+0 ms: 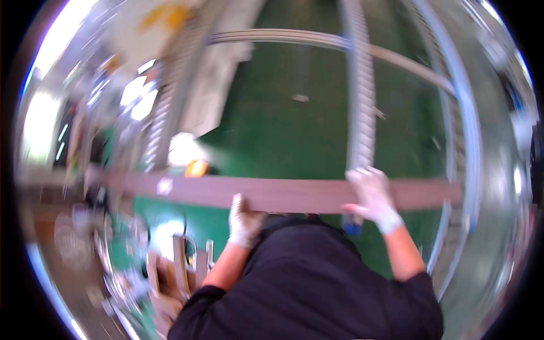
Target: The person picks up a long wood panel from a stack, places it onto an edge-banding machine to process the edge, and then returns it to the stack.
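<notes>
A long, flat brown board (294,194) lies crosswise in front of my body, reaching far to the left and right. My left hand (242,222), in a white glove, grips its near edge left of the middle, thumb up; the other fingers are hidden beneath. Farther right, my right hand (371,195), also gloved, clasps the board across its width, fingers at the far edge and thumb by the near one. A small white label (165,186) shows on the board's left part.
Metal roller rails (361,85) run away from me over a green floor (289,113), joined by a crossbar (277,36). A blue-edged rail (467,124) stands at the right. Cardboard pieces (164,277) sit at the lower left. Motion blurs much of the view.
</notes>
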`<control>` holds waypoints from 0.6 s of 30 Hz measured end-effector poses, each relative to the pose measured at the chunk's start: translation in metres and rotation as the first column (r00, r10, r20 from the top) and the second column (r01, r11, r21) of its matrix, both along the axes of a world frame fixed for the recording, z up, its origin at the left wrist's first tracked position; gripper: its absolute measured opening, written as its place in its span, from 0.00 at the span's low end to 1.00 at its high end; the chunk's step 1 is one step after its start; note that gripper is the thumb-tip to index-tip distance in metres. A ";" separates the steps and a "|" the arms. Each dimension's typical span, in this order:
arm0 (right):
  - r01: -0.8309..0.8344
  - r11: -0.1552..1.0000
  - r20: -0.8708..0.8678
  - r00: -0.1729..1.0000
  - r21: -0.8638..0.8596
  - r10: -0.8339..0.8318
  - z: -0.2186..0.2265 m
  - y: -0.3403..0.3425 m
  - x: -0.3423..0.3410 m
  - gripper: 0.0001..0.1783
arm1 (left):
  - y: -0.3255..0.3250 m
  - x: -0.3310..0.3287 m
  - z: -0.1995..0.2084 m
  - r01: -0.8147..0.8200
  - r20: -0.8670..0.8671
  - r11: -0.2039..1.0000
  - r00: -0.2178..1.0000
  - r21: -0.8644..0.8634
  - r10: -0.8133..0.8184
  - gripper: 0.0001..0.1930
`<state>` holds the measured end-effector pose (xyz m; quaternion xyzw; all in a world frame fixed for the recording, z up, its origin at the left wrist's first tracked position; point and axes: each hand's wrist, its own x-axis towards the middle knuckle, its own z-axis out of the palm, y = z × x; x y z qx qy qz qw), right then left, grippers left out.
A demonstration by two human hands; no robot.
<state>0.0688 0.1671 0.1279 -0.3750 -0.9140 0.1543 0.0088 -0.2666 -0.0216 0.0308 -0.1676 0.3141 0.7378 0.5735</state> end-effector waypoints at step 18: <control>-0.004 1.000 0.293 0.956 -0.031 0.013 -0.007 0.001 0.204 0.51 | -0.003 -0.042 -0.046 0.016 -0.306 0.999 0.952 -0.036 -0.027 0.31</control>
